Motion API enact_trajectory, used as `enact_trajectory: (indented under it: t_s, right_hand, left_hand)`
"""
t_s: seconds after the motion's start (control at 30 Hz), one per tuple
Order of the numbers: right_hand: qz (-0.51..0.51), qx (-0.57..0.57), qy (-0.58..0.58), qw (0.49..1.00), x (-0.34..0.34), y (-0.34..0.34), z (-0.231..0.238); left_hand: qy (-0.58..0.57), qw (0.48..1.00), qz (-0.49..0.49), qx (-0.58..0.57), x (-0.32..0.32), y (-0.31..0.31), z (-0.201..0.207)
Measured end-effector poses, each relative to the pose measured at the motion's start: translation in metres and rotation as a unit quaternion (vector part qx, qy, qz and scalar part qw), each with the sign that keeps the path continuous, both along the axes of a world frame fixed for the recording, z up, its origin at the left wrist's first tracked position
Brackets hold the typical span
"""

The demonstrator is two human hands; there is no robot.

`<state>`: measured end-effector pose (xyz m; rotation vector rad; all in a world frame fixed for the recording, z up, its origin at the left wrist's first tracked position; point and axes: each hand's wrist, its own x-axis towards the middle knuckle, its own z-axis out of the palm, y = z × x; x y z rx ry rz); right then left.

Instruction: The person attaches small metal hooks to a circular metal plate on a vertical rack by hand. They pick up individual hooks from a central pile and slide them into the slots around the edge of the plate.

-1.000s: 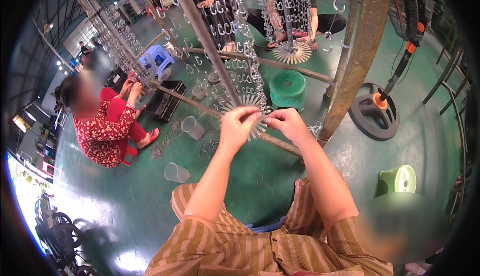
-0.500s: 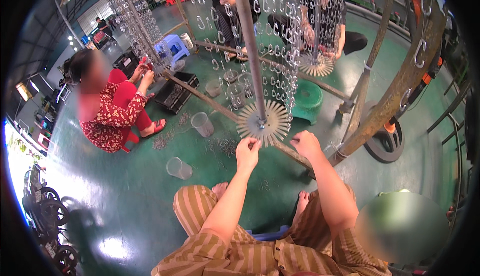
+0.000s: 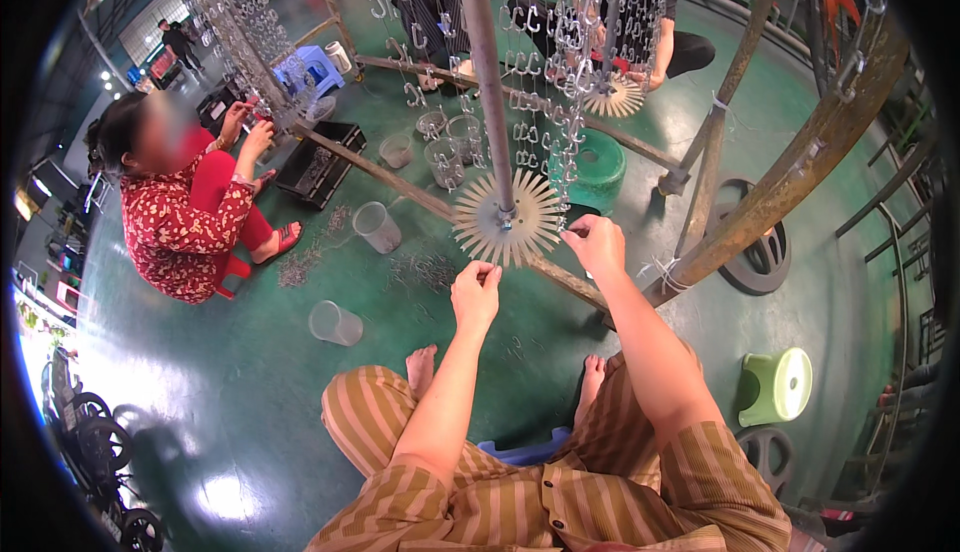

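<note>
In front of me a pale slotted metal disc (image 3: 508,219) sits at the foot of an upright metal pole (image 3: 485,72). Strands of small metal hooks (image 3: 560,102) hang around the pole. My left hand (image 3: 474,297) is just below the disc's near edge, thumb and fingers pinched; anything between them is too small to make out. At the disc's right edge, my right hand (image 3: 600,249) is closed in a pinch by the lower end of a hook strand. Its fingertips hide what they hold, if anything.
Clear plastic cups (image 3: 336,323) and scattered metal hooks (image 3: 420,270) are on the green floor. A green stool (image 3: 597,172) stands behind the disc. Rusty frame bars (image 3: 780,177) slant at right. A person in red (image 3: 185,217) squats at left beside a black crate (image 3: 322,164); other people work behind.
My right hand has come in to the disc's right edge. My left hand is slightly lower and further left. The whole view has shifted, bringing a light green stool into sight at right.
</note>
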<state>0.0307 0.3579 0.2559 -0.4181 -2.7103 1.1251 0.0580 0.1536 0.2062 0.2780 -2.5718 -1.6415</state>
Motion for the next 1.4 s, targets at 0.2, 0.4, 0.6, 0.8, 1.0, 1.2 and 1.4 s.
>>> enact_trajectory:
  t_s: [0.2, 0.4, 0.6, 0.8, 1.0, 1.2, 1.4]
  right_hand:
    - [-0.003, 0.016, 0.058, 0.998, -0.003, -0.014, 0.006]
    - [0.000, 0.017, 0.100, 0.995, -0.012, -0.020, -0.008]
    - [0.017, 0.010, 0.069, 0.997, -0.009, -0.016, -0.007]
    - [0.047, -0.012, 0.018, 0.999, 0.007, 0.014, 0.000]
    - [0.075, -0.025, -0.006, 0.997, 0.021, 0.034, 0.000]
    - [0.098, -0.051, -0.018, 0.994, 0.022, 0.047, -0.003]
    - [0.131, -0.074, -0.016, 0.988, 0.021, 0.042, -0.001]
  left_hand:
    - [-0.014, 1.000, -0.017, 0.010, 0.000, 0.006, -0.001]
    - [-0.010, 0.999, -0.030, 0.014, 0.001, 0.011, -0.002]
    - [-0.012, 0.999, -0.035, 0.000, 0.001, 0.012, 0.001]
    - [-0.007, 0.999, -0.050, 0.014, 0.000, 0.018, -0.003]
    - [0.014, 0.993, -0.116, 0.027, 0.005, 0.030, 0.005]
    - [-0.015, 0.967, -0.191, 0.167, 0.001, 0.052, 0.012]
    - [0.043, 0.946, -0.262, 0.186, -0.019, 0.081, 0.009]
